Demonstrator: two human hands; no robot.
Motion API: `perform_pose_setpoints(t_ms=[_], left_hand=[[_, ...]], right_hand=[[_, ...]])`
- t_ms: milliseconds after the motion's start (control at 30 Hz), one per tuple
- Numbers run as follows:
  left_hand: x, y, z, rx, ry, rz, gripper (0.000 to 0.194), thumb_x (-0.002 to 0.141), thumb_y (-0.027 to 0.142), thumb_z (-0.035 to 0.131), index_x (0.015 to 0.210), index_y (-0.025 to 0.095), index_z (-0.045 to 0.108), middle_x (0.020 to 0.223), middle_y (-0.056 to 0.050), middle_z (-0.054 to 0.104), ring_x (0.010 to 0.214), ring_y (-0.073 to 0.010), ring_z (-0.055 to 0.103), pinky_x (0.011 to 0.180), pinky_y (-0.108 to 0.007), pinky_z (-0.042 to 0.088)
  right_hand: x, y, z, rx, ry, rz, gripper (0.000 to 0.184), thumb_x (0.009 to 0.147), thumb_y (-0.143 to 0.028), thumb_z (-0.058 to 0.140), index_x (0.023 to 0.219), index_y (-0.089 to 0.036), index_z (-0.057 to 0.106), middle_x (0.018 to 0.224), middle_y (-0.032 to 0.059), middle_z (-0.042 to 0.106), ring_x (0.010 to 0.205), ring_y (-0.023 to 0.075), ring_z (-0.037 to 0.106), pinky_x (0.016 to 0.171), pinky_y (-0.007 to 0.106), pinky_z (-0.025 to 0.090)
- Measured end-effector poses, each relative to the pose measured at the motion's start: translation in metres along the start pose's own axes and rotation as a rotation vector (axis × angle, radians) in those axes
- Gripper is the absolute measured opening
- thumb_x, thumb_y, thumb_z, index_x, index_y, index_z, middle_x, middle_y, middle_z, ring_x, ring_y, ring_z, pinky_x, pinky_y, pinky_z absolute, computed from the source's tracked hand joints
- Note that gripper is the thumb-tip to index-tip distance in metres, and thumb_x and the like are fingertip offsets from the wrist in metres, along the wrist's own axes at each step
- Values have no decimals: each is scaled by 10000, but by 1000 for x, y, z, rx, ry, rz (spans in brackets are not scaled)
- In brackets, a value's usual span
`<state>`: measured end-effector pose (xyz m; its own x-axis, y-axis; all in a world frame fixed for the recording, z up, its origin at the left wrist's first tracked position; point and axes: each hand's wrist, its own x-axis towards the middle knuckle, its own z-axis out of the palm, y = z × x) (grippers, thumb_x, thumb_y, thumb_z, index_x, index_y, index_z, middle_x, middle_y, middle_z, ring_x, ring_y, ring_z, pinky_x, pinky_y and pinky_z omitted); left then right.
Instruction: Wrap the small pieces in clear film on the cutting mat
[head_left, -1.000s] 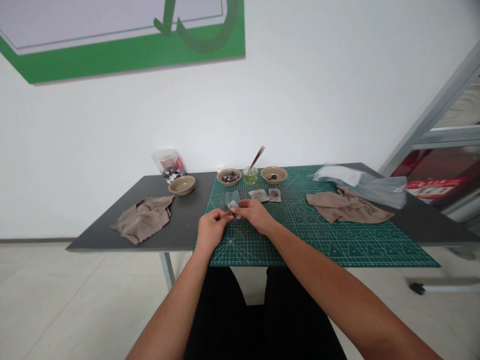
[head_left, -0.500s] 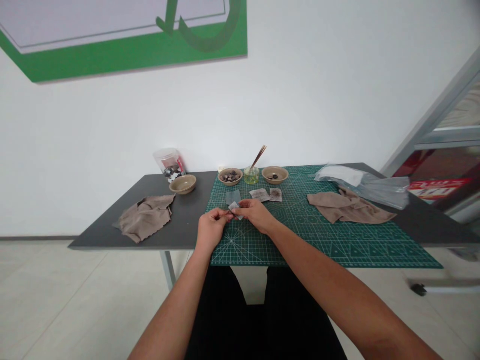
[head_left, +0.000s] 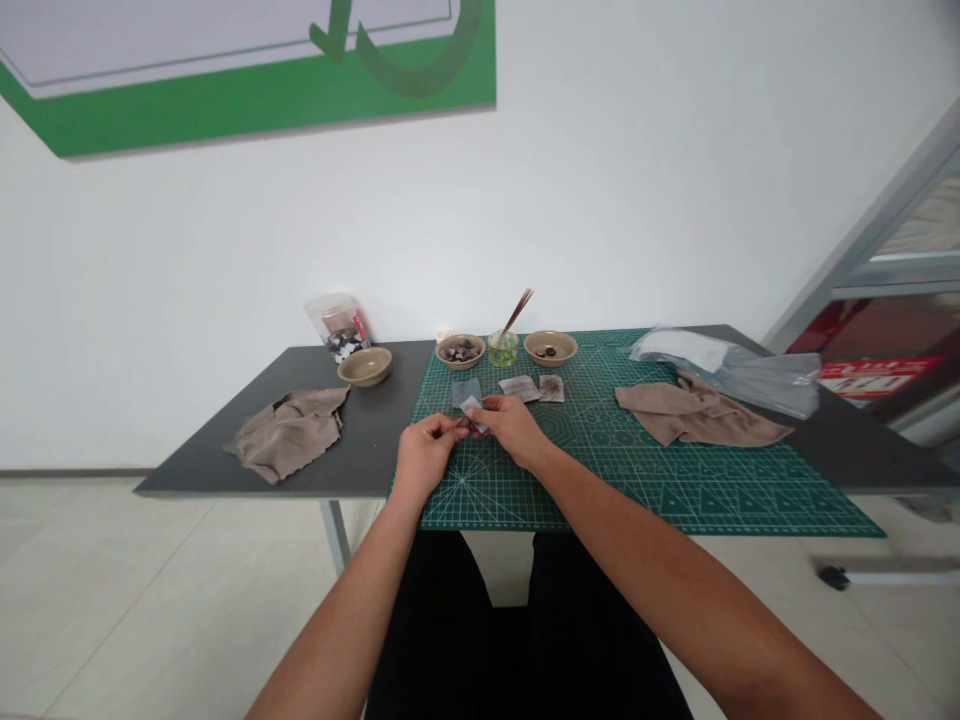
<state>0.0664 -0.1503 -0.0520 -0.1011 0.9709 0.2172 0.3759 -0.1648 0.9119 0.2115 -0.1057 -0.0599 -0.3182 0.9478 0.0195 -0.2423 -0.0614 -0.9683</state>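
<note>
Above the green cutting mat [head_left: 600,480], my hands meet at their fingertips. Thumb and fingers of my right hand [head_left: 514,430] pinch a small pale grey square sheet [head_left: 472,404], which looks like sandpaper. My left hand [head_left: 426,455] is closed at the fingertips on a small dark piece [head_left: 463,424], mostly covered by fingers; its exact kind is unclear. Just beyond my hands lies a flat grey-green square [head_left: 466,391]. To its right are two pale squares with dark smudges, one wider [head_left: 519,389] and one smaller [head_left: 551,388].
Along the back stand a bowl of dark chunks [head_left: 461,365], a glass of yellowish liquid [head_left: 502,358] holding thin sticks, and a bowl with few dark pieces [head_left: 551,362]. Leftward are another bowl [head_left: 365,378], a plastic jar [head_left: 337,320] and a brown cloth [head_left: 292,435]; rightward, a cloth [head_left: 697,415] and plastic bag [head_left: 735,370].
The pale sheet in my right fingers has shifted slightly right and turned a little. My hands otherwise stay together in nearly the same place.
</note>
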Motion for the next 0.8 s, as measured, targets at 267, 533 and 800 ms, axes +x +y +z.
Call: perform_pose_setpoints(t_ms=[267,533,800], left_hand=[[1,-4,-1,7,58,0,136,705,316,638,682,182,647,684,2,665,637,-141,568,637,-253,429],[1,-3,-3,15,28,-14,148,695,319,642,656,177,623,622,17,620,609,-132,537,617,-246,405],[1,-4,-4,-20,-18,29,131,702,307,641,657,184,636,644,13,636,631,-139,557,644,-256,425]], right_hand=[[-2,-5,0,14,-55,-32,271,633,-369,723,780,-180,596,707,-7,618,601,123,558,563,256,449],[-4,-1,1,-235,-127,-150,248,789,-442,590,807,-196,561,654,-45,516,534,93,459,492,229,361],[-1,-1,0,-207,-173,-81,272,733,-446,629,712,-177,593,603,-21,557,536,105,473,510,236,381]])
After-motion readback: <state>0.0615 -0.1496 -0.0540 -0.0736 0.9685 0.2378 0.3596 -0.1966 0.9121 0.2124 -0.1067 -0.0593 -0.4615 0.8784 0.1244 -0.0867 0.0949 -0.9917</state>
